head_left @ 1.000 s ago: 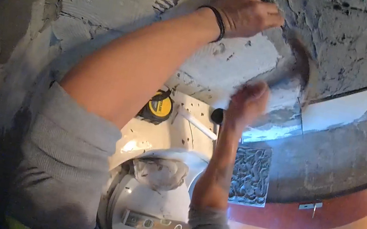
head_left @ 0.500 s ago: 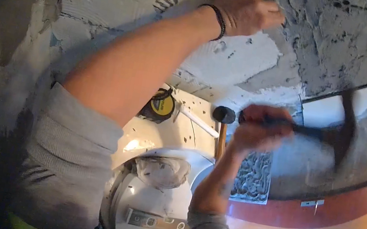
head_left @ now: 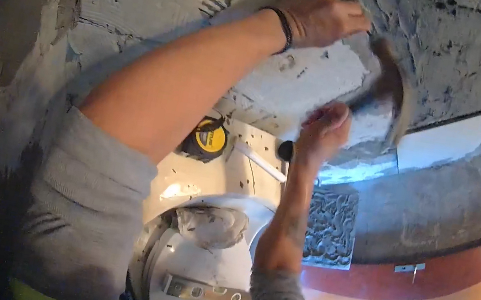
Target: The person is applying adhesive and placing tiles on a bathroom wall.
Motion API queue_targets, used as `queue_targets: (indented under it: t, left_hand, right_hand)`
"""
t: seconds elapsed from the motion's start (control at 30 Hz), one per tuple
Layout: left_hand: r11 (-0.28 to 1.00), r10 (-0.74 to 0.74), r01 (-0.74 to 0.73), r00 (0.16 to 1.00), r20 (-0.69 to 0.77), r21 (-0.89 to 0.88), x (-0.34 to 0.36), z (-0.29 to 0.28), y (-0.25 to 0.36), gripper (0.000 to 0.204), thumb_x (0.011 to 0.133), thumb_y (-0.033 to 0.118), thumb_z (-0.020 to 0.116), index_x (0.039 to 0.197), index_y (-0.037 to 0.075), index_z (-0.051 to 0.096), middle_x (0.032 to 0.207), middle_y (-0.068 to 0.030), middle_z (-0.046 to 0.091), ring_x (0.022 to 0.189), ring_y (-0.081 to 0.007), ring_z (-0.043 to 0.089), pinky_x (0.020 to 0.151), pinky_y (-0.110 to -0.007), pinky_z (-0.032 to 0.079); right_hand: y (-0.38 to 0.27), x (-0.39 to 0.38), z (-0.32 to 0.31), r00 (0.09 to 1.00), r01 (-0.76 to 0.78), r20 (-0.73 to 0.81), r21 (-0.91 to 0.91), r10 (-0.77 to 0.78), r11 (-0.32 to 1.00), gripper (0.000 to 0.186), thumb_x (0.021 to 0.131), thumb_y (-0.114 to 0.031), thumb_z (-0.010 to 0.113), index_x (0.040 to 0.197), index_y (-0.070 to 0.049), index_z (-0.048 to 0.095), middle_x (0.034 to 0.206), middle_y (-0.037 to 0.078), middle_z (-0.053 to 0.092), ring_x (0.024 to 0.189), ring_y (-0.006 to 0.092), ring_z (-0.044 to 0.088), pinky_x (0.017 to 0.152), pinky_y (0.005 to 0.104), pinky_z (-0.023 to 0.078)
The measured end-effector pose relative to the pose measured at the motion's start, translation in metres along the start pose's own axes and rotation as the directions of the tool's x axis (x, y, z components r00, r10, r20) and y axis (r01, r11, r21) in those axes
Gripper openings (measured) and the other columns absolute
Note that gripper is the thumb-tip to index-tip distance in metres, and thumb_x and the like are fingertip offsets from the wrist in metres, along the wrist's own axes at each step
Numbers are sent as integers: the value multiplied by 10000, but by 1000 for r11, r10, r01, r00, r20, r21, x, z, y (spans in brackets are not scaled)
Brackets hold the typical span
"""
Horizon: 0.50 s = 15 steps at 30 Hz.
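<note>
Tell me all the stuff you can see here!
hammer: one, dark, blurred, in the right hand against the wall
wall: one, grey-white, rough with combed mortar, top of the picture
tile: one, white, on the wall at right
tape measure: one, yellow and black, on the white tank top
toilet: one, white, spattered, bottom middle
rag: one, grey, dirty, on the toilet
level: one, small, grey, on the toilet lid
wristband: one, black, left wrist
left hand: one, pressed to the wall
right hand: one, gripping the hammer
</note>
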<state>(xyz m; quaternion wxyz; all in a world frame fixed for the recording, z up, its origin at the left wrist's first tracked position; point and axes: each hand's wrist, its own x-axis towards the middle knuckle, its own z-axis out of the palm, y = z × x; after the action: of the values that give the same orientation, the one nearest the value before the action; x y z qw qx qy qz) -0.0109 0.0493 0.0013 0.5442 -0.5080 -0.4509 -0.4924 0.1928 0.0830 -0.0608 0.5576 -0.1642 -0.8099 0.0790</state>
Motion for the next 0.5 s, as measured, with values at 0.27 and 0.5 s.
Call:
queue_targets:
  t: [0.27,0.5]
  left_hand:
    - [1000,-4,4,1000,15,0,-4,3,0,148,844,117,541,969,183,585,858,-17,599,765,-221,694,597,-357,580]
    - [999,24,-26,999,46,39,-11,-6,-9,128,844,109,537,948,171,578,853,-18,598,759,-214,692,594,-353,577]
  right_hand:
    - [-38,-6,-26,942,308,-326,744,-80,593,470,966,-531,468,798,-92,478,571,52,449,468,158,426,417,289,384]
    - [-30,-16,-23,942,-15,-153,870,298,493,504,954,-578,449,827,-94,510,607,45,508,448,153,463,378,249,351]
